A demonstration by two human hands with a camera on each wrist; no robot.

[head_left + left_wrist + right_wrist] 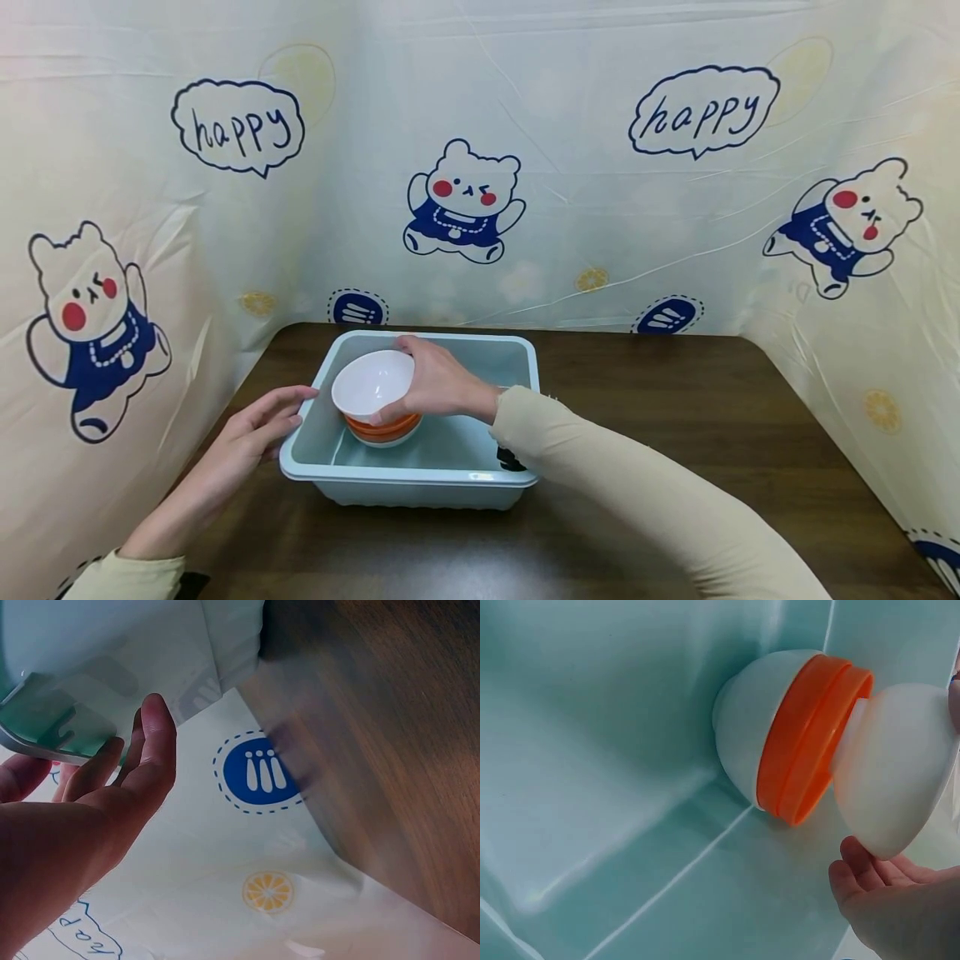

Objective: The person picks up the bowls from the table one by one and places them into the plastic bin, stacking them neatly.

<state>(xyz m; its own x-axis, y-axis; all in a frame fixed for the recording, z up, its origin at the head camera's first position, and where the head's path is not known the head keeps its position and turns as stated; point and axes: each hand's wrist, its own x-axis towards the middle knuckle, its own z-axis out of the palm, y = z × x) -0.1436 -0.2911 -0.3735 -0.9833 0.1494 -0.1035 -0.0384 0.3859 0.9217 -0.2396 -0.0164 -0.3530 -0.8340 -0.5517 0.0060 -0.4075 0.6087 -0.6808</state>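
My right hand (442, 379) grips a white bowl (372, 385) by opposite sides of its rim. This bowl is just above a nested stack in the left part of a light blue plastic basin (420, 476). The right wrist view shows orange bowls (810, 742) with their rims stacked inside a white bowl (746, 724), and a gap beneath the held bowl. At the basin's left side, my left hand (258, 425) touches the rim with fairly straight fingers. Its fingers (159, 742) lie along the basin's outer wall in the left wrist view.
The basin stands on a dark brown wooden table (637, 400), left of its middle. A pale printed cloth (570, 208) with bear drawings hangs behind the table and along both sides. A small black item (511, 459) shows beside the right sleeve at the basin's front right corner.
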